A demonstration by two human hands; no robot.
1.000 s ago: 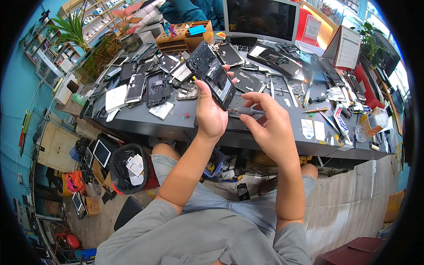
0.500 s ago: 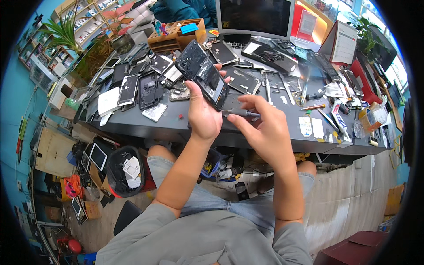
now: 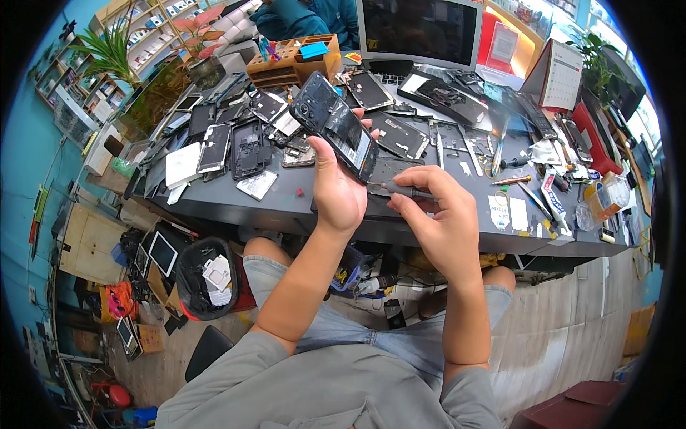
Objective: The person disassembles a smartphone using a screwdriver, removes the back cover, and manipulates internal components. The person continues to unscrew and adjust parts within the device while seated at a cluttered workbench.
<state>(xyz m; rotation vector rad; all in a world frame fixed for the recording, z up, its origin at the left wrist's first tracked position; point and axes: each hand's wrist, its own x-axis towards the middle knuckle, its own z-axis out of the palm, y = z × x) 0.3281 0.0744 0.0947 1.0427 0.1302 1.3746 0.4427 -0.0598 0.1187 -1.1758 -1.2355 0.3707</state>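
Note:
My left hand is wrapped round a black smartphone, tilted above the desk, its inner parts bared on the side that shows. The thumb lies along its near edge and fingertips show past the far side. Between the thumb and fingers of my right hand is a slim grey screwdriver. Its thin tip points left at the phone's lower end; whether it touches cannot be told. Below the phone's lower end, a dark flat panel lies on the desk.
Phone frames and parts crowd the desk's left side. Behind them stands a wooden organizer, beside a monitor. Tweezers, an orange-handled screwdriver and a white tube lie to the right. A bin stands below left.
The screwdriver's tip has drawn slightly away from the phone's lower end, its thin shaft now showing. Both hands keep their holds. The whole view has shifted a little.

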